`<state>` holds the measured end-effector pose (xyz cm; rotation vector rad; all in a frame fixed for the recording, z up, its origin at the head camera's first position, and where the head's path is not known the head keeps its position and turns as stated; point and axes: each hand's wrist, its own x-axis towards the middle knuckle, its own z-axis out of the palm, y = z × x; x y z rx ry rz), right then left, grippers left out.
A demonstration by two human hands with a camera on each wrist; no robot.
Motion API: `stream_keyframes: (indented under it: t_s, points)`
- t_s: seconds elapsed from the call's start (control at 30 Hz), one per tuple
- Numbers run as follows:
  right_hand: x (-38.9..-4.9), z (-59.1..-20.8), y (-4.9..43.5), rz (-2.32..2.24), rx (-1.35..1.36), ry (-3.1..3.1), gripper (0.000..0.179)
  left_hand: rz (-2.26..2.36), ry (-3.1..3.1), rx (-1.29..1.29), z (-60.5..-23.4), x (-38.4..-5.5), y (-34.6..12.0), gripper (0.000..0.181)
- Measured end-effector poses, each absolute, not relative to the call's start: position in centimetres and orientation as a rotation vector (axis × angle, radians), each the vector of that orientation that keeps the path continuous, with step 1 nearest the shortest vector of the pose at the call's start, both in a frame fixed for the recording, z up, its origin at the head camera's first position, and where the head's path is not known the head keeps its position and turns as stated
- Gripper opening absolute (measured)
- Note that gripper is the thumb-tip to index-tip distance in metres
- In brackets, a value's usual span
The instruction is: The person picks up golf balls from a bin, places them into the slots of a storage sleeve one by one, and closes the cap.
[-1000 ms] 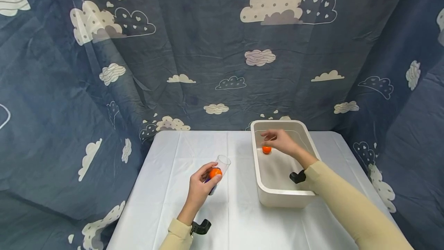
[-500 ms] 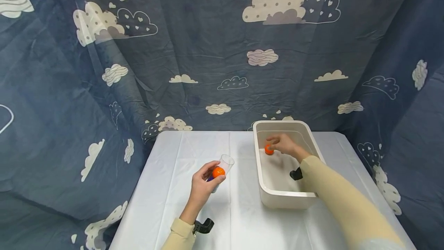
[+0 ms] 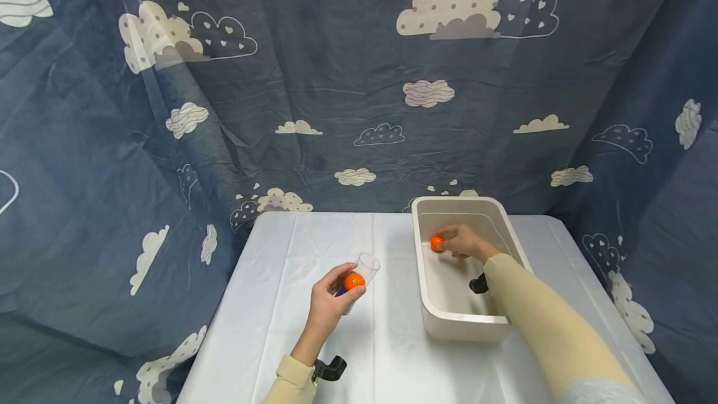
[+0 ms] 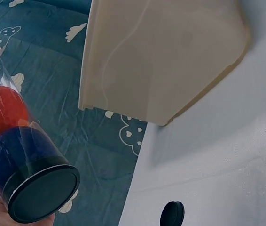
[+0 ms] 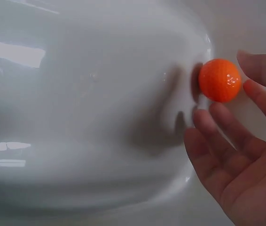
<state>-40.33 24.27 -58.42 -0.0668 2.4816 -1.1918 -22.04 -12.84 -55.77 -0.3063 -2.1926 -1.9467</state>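
My left hand [image 3: 331, 298] grips a clear tube [image 3: 368, 262] tilted over the table, its upper end leaning away to the right. Inside it sit an orange ball [image 3: 354, 282] and, beneath that, a blue ball [image 4: 22, 148]. A black cap [image 4: 43, 194] covers the tube's lower end. My right hand [image 3: 462, 242] is down inside the white bin [image 3: 465, 328], at its left side. Another orange ball [image 5: 220, 80] lies there by the wall, between my thumb and fingertips. The fingers are loosely spread, with the thumb apart from the ball.
The bin stands at the right of a table with a white cloth [image 3: 314, 242]. Dark blue cloud-patterned curtains [image 3: 336, 67] hang behind and at both sides. A small dark round thing [image 4: 172, 214] shows at the left wrist view's lower edge.
My right hand has lowered into the bin and come to the loose orange ball. The left hand keeps its grip on the tube, nearly still.
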Motion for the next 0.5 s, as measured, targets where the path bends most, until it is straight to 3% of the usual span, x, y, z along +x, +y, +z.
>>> stream_keyframes:
  t_s: [0.5]
  points:
    - [-41.1, -60.0, 23.7, -1.111, -0.023, 2.48, 0.046, -1.936, -2.166, -0.307, -56.4, -22.4, -13.2, 0.045]
